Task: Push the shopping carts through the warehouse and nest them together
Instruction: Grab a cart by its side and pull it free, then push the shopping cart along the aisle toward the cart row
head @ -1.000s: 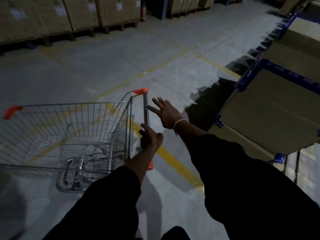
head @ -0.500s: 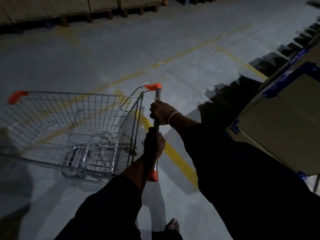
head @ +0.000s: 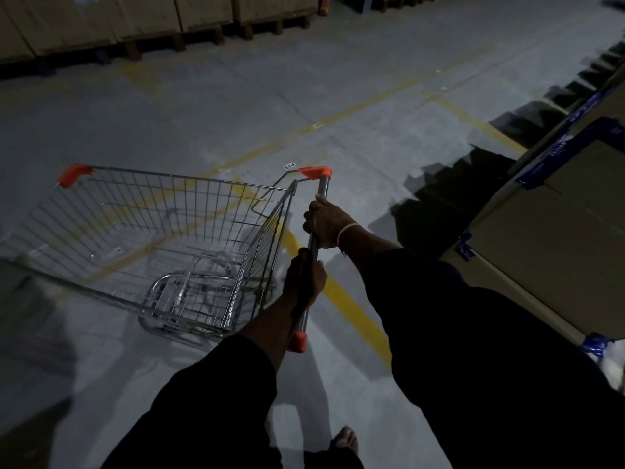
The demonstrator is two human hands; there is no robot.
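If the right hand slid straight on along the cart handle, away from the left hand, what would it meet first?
The right hand would slide over bare handle and probably meet the orange end cap first. Nothing else shows between them.

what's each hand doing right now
Left hand: closed around the cart handle, nearer the body.
Right hand: closed around the same handle, further along.

tag [head: 290,165] | by cart handle [head: 323,187] | reads "P19", upside-down
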